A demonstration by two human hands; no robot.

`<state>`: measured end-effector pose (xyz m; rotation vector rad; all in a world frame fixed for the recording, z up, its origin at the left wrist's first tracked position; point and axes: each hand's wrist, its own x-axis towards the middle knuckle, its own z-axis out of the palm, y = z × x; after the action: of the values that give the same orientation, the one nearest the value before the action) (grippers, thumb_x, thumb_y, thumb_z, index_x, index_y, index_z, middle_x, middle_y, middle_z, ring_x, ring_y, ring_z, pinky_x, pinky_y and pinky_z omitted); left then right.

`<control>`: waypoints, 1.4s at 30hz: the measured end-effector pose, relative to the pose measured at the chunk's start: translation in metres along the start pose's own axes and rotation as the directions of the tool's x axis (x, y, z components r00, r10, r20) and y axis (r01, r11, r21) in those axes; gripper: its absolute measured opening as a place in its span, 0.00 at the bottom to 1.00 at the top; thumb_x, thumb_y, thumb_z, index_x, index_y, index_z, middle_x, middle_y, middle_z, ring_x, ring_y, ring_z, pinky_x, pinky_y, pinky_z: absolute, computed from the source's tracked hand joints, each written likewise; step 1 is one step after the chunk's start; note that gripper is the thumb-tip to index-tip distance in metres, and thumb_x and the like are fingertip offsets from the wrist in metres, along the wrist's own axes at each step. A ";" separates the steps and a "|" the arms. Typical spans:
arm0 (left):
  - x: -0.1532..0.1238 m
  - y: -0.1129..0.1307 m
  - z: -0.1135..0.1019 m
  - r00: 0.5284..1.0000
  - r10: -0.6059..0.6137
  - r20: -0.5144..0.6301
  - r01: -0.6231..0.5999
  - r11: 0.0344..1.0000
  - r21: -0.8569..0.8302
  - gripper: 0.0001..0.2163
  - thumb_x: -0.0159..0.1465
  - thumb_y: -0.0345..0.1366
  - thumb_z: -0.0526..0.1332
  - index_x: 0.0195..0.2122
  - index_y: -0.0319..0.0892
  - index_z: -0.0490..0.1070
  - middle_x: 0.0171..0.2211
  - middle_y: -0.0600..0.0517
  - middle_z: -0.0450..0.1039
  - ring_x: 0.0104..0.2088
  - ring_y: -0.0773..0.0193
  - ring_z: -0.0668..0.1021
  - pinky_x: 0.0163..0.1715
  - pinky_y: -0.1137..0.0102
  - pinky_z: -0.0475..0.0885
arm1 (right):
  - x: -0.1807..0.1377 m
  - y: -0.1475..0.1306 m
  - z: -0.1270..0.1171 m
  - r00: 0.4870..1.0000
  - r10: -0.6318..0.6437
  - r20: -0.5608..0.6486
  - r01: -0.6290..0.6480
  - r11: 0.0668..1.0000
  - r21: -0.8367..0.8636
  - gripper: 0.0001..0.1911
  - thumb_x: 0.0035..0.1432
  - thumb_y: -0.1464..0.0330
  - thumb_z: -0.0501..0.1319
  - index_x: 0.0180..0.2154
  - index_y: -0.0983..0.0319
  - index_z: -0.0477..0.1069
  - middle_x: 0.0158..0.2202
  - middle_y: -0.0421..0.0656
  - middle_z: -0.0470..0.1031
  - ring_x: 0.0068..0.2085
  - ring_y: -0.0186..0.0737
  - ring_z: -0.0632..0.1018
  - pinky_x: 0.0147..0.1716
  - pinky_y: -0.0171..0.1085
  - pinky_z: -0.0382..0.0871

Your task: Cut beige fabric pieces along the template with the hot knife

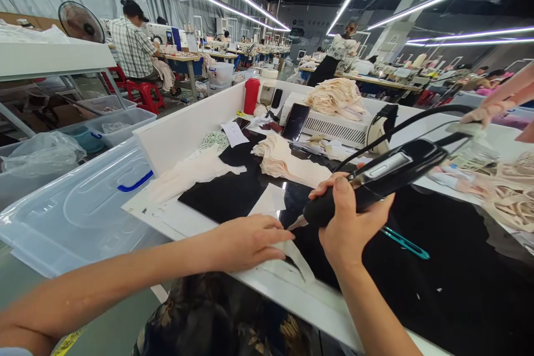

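My right hand (350, 217) is wrapped round a black corded handheld tool (387, 172) with a silver panel, held tilted above the table. Its exact kind I cannot make out. Stretched fingers of my left hand (254, 239) lie over a pale fabric strip (301, 264) at the table's front edge. Just beyond them is a small pale fabric piece (269, 199). Farther back sits a stack of cream fabric pieces (287, 161). A teal slim tool (406, 243) lies on the black work surface (454, 267), right of my right wrist.
Another person's hand (478, 114) is at the right, near the tool's far end. A phone (296, 121) leans on a white vented box (334, 128). Cream straps (513, 200) lie right; pale fabric (192, 175) lies left. A lidded plastic bin (83, 200) stands beside the table.
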<state>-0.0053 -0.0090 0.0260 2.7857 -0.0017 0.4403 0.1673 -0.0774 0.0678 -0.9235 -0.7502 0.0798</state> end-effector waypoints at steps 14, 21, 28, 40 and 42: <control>0.016 -0.008 -0.014 0.949 -0.289 0.126 0.229 0.906 0.356 0.11 0.73 0.39 0.62 0.53 0.41 0.75 0.47 0.46 0.74 0.44 0.54 0.77 0.44 0.62 0.74 | 0.002 -0.037 -0.025 0.997 0.065 -0.044 -0.063 0.997 0.043 0.22 0.52 0.64 0.73 0.46 0.56 0.66 0.28 0.32 0.74 0.23 0.35 0.73 0.21 0.37 0.74; 0.025 0.014 -0.014 0.908 -0.373 0.192 0.273 0.873 0.404 0.09 0.73 0.40 0.60 0.47 0.40 0.73 0.45 0.47 0.72 0.41 0.55 0.77 0.41 0.63 0.73 | -0.006 -0.038 -0.034 0.997 0.066 -0.047 -0.064 0.997 0.041 0.24 0.53 0.64 0.73 0.48 0.56 0.67 0.28 0.33 0.75 0.24 0.35 0.74 0.23 0.38 0.74; 0.022 0.013 -0.012 0.899 -0.389 0.201 0.285 0.868 0.407 0.10 0.75 0.39 0.57 0.51 0.41 0.72 0.45 0.47 0.71 0.42 0.55 0.76 0.42 0.63 0.73 | -0.012 -0.029 -0.033 0.996 0.072 -0.043 -0.070 0.996 0.051 0.23 0.54 0.64 0.74 0.48 0.56 0.67 0.30 0.33 0.76 0.25 0.35 0.75 0.26 0.38 0.74; 0.019 0.022 -0.012 0.877 -0.459 0.146 0.346 0.812 0.470 0.09 0.75 0.40 0.58 0.43 0.40 0.74 0.37 0.48 0.73 0.31 0.58 0.77 0.27 0.67 0.67 | -0.017 -0.026 -0.034 0.997 0.077 0.002 -0.077 0.997 0.012 0.23 0.56 0.64 0.73 0.50 0.56 0.66 0.32 0.33 0.76 0.26 0.33 0.76 0.28 0.39 0.75; 0.016 0.023 -0.009 0.895 -0.440 0.077 0.343 0.788 0.511 0.11 0.74 0.39 0.57 0.36 0.40 0.74 0.32 0.48 0.72 0.29 0.57 0.75 0.24 0.66 0.65 | -0.017 -0.025 -0.034 0.997 0.074 0.000 -0.074 0.997 0.010 0.23 0.56 0.64 0.73 0.49 0.56 0.66 0.32 0.33 0.76 0.26 0.34 0.76 0.29 0.39 0.75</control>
<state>0.0064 -0.0274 0.0464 3.1801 0.7380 0.0581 0.1698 -0.1231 0.0647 -0.9413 -0.7147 0.1485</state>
